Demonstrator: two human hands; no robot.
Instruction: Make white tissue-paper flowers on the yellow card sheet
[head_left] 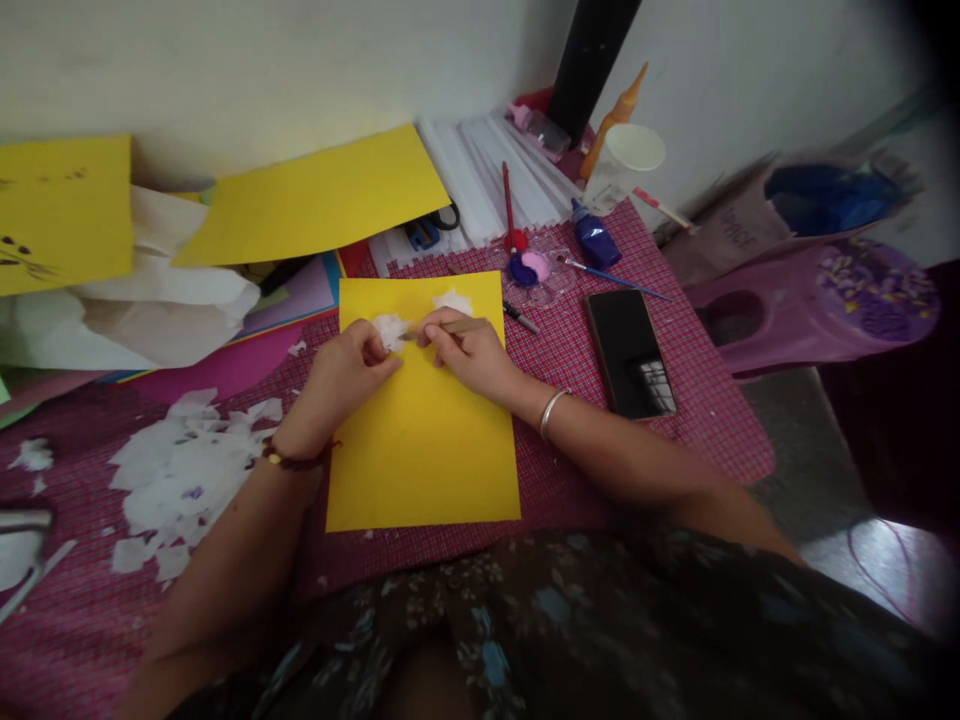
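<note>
A yellow paper sheet (424, 440) lies in front of me on the red checked cloth (570, 330). My left hand (341, 375) is closed, pinching a small torn piece of white tissue paper (390, 330) against the sheet's upper part. My right hand (469, 350) is closed round a thin brush (446, 328), whose tip touches that white piece. A second white paper piece (454, 300) sits stuck near the sheet's top edge, just above my right hand.
Torn white paper scraps (180, 475) lie at left. A black phone (628, 350) lies right of the sheet. Behind are a paint palette (529, 268), a blue bottle (595, 238), a white cup (630, 155), white strips (487, 170), more yellow sheets (315, 200) and a purple stool (817, 300).
</note>
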